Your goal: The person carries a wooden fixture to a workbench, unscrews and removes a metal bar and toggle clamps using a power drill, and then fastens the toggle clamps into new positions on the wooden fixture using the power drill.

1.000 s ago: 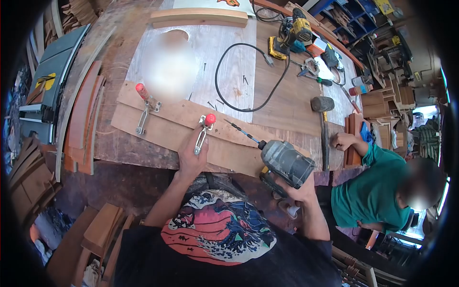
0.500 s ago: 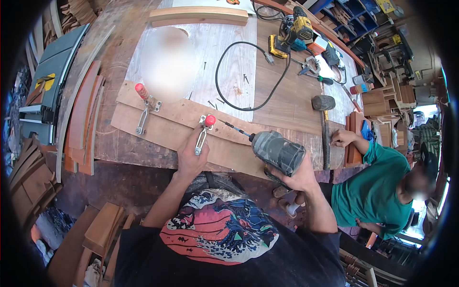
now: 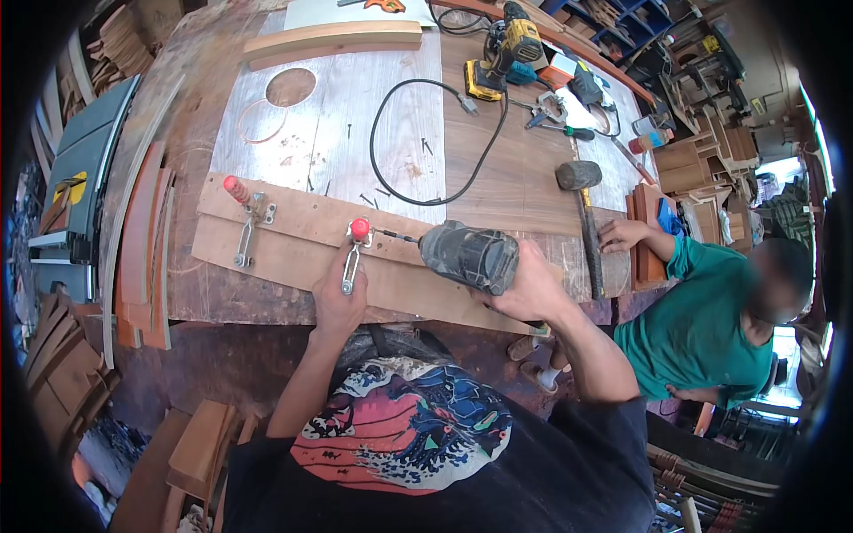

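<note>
My left hand [image 3: 338,298] is closed round the lower part of a metal toggle clamp with a red tip [image 3: 359,229], on a long brown board [image 3: 293,258]. In my right hand [image 3: 533,289] is a dark power driver [image 3: 469,258]. Its long bit [image 3: 395,235] points left, with the tip at or very near the base of that clamp; exact contact is too small to tell. A second red-handled clamp [image 3: 246,222] stands on the board further left.
Beyond the board lie loose screws [image 3: 369,201], a looped black cable [image 3: 378,133] and a yellow drill [image 3: 511,49]. A mallet [image 3: 579,176] lies at the right. A person in green [image 3: 702,329] rests a hand on the table's right end.
My right hand has brought the driver left, its bit now at the clamp's base. The view has shifted, so the table appears further left. The other person's head has moved.
</note>
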`<state>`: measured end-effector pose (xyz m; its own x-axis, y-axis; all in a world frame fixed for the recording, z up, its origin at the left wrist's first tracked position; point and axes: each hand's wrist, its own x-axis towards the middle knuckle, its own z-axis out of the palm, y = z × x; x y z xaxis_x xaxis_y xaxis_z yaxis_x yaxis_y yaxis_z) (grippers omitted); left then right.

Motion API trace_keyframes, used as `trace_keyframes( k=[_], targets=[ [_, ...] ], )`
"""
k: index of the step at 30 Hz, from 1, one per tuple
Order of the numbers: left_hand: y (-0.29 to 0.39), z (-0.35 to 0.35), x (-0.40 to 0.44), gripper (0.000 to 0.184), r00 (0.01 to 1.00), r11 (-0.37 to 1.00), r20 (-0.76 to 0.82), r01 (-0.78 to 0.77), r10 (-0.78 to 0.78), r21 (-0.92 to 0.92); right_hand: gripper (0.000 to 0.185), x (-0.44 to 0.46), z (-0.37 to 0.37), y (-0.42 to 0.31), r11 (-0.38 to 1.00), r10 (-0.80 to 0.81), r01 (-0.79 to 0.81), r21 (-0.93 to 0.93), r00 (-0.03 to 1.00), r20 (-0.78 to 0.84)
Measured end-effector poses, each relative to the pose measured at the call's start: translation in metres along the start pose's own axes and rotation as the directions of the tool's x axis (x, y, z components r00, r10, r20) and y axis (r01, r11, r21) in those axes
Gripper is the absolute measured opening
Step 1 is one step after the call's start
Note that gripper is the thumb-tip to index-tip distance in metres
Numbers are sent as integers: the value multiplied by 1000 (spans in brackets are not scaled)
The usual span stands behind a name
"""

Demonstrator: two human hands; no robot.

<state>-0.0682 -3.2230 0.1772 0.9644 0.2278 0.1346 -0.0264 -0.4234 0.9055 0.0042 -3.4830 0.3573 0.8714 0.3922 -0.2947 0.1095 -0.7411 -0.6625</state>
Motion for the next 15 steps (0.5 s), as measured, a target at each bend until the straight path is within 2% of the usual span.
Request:
trace_keyframes(
  k=[4, 7, 10, 13, 15],
  targets=[
    [-3, 1, 0, 47, 999, 999, -17, -40, 40, -13, 49, 5, 3, -1, 996, -31, 28, -81, 999, -38],
    [2, -1, 1, 47, 1000, 1000, 2, 6, -6, -18, 50, 12, 1, -8, 999, 49, -49, -4, 998, 51],
    [4, -1, 0, 47, 999, 999, 17, 38, -38, -3, 44, 19, 7, 12, 993, 18, -11, -114, 998, 56],
    [1, 0, 1, 48, 999, 1000, -17, -27, 27, -3, 43, 18, 8, 6, 985, 28, -30, -169, 999, -17],
    [2, -1, 1, 48, 1000, 1000, 2, 8, -8, 1, 43, 18, 2, -9, 979, 47, -45, -196, 999, 9]
  ],
)
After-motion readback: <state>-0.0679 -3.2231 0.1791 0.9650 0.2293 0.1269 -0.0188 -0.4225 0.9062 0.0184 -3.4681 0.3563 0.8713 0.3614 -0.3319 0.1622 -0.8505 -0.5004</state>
